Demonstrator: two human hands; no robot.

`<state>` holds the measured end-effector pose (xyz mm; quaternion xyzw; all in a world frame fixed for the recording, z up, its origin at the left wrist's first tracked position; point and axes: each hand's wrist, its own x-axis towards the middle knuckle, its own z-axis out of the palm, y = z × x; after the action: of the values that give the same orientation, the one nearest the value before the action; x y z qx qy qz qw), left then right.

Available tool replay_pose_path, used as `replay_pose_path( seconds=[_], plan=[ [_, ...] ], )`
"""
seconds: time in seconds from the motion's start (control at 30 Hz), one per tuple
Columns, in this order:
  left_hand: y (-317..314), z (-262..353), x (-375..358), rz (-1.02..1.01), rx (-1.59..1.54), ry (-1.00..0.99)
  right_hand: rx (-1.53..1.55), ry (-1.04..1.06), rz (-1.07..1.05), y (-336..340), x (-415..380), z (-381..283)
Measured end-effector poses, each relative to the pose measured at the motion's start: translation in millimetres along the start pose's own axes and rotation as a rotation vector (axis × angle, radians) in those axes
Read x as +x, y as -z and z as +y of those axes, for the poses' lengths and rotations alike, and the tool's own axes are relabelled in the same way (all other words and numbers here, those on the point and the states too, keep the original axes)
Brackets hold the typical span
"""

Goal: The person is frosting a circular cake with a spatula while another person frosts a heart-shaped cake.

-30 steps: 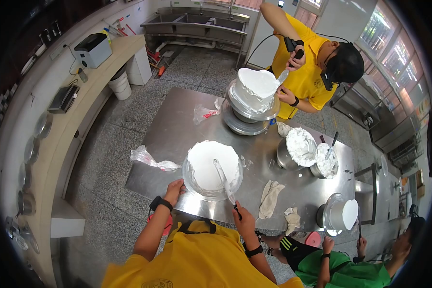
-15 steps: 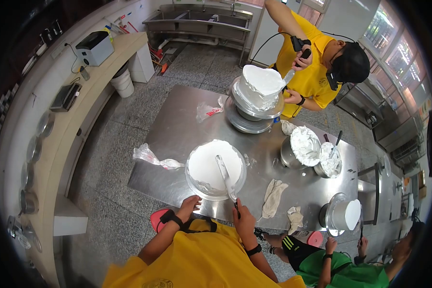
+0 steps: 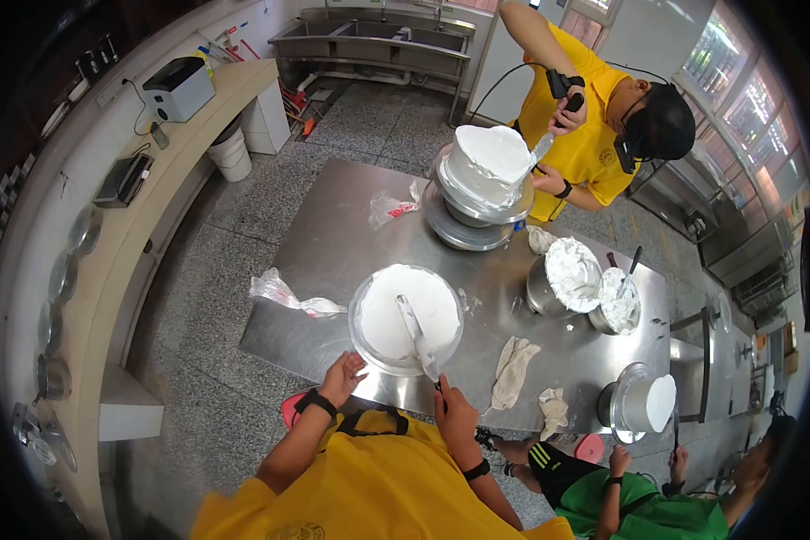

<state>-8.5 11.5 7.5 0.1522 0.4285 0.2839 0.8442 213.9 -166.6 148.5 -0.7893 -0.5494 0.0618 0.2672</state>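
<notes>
A cake coated in white cream [image 3: 385, 326] sits on a round turntable [image 3: 360, 348] at the near edge of the steel table. My right hand [image 3: 456, 412] is wrapped round the black handle of an icing spatula [image 3: 417, 331]. Its long, cream-smeared blade lies across the top of the cake, pointing away from me. Just off the turntable's near left rim, my left hand [image 3: 342, 378] is held palm inward with its fingers apart and nothing in them.
Piping bags [image 3: 295, 295] and cloths [image 3: 513, 372] lie on the table [image 3: 319, 225]. Right of the cake stand a pot of cream [image 3: 571, 274] and a smaller bowl [image 3: 617, 304]. Across, a person in yellow spreads a tall cake [image 3: 489, 162]; another, in green, has a cake [image 3: 650, 403].
My left hand has drawn slightly back and left from the turntable rim. The spatula blade has shifted a little left and toward me across the cake top.
</notes>
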Motion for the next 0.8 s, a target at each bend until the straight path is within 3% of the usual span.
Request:
replay_pose_path(
  seconds=[0.17,0.23,0.33,0.47,0.57,0.67,0.8],
  plan=[
    [-10.8,-23.6,-16.8,-0.126,0.011,0.103,0.016,-0.007,-0.026,2.9,-2.7,-1.6],
    [-10.0,-24.5,-7.5,-0.081,0.042,0.127,0.031,-0.003,-0.014,4.0,-3.2,-1.7],
    [-7.1,-4.7,6.2,-0.05,-0.011,-0.001,0.046,-0.004,-0.022,3.2,-4.9,-1.1],
    [-9.9,27.6,14.7,0.029,0.112,-0.027,0.008,-0.005,-0.051,5.1,-6.0,-2.1],
    [-2.9,13.7,15.0,0.055,0.267,-0.01,0.027,-0.017,-0.051,5.1,-7.2,-2.4],
    [2.9,-14.8,8.6,-0.03,0.178,-0.057,0.052,-0.021,-0.013,5.9,-7.7,-3.4],
    [-7.9,-31.1,-2.7,0.003,0.174,-0.003,0.056,-0.026,-0.012,7.1,-10.2,-3.2]
  ],
)
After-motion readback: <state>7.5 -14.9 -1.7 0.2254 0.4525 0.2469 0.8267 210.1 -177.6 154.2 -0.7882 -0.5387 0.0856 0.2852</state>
